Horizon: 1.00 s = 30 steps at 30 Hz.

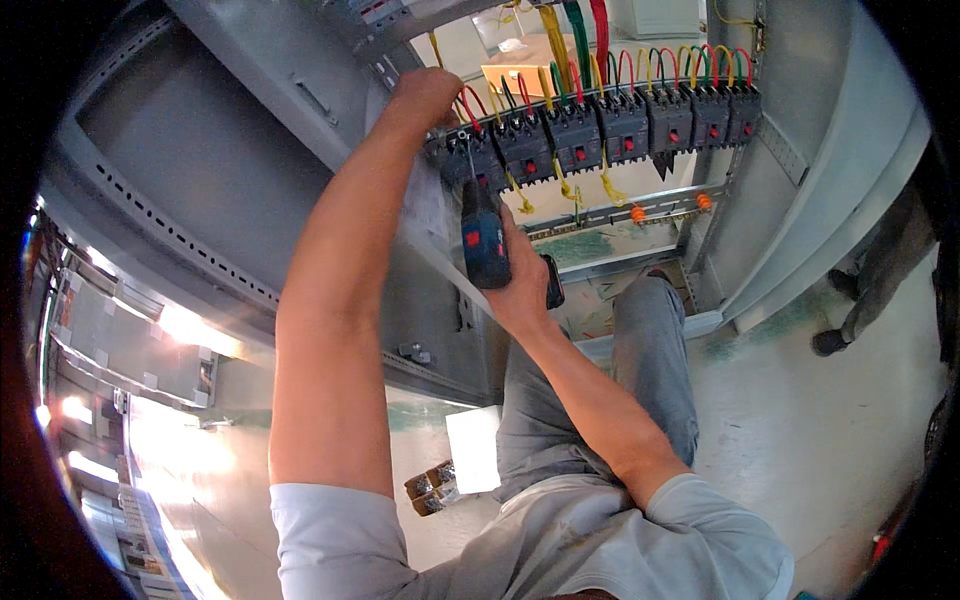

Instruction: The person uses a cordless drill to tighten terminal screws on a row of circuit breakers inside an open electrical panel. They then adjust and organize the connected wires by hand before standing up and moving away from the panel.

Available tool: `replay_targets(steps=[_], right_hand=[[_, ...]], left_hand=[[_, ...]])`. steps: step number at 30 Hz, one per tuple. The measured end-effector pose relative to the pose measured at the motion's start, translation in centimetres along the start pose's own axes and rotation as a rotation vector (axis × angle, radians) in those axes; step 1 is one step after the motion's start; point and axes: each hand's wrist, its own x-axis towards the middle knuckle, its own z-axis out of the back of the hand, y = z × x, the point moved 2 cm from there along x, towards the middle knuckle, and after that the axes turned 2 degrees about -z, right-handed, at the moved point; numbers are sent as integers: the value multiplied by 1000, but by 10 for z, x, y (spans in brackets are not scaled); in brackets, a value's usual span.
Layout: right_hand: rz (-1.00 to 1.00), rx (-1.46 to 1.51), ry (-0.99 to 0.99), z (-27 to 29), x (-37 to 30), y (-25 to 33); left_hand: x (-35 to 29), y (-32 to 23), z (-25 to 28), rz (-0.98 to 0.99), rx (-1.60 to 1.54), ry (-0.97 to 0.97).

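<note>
My right hand [519, 287] is wrapped round the grip of a dark blue cordless drill [486, 248]. Its long bit points away from me, up to the top end of the leftmost black circuit breaker [484, 158]. Beside that same end is my left hand [425, 96], its fingers curled down by the red wires [470, 98]. The fingertips are partly hidden, so what they pinch cannot be made out. More black breakers with red switches, such as the middle one [576, 140], continue the row to the right. Yellow, green and red wires loop from their upper terminals.
The grey metal cabinet frame [800, 150] surrounds the row; its open door [190, 150] is at left. Below the breakers runs a rail with orange insulators [638, 215]. A box of small parts [432, 488] and white paper [474, 448] lie on the floor. Another person's legs [880, 270] stand at right.
</note>
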Motion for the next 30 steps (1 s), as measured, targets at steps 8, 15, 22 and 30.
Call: replay_targets(steps=[8,15,22,30], right_hand=[[-28,-9,-24,-11,5,7],[15,-13,-96,-18,5,-5],[-65,-23,1,-17,0,-8],[-79,6,-3,-11,-3,-3]], left_hand=[[2,0,-9,63,7,1],[2,-5,-4,51,-22,15],[4,-4,-12,76,-10,-7],[0,-5,-12,44,59,17]])
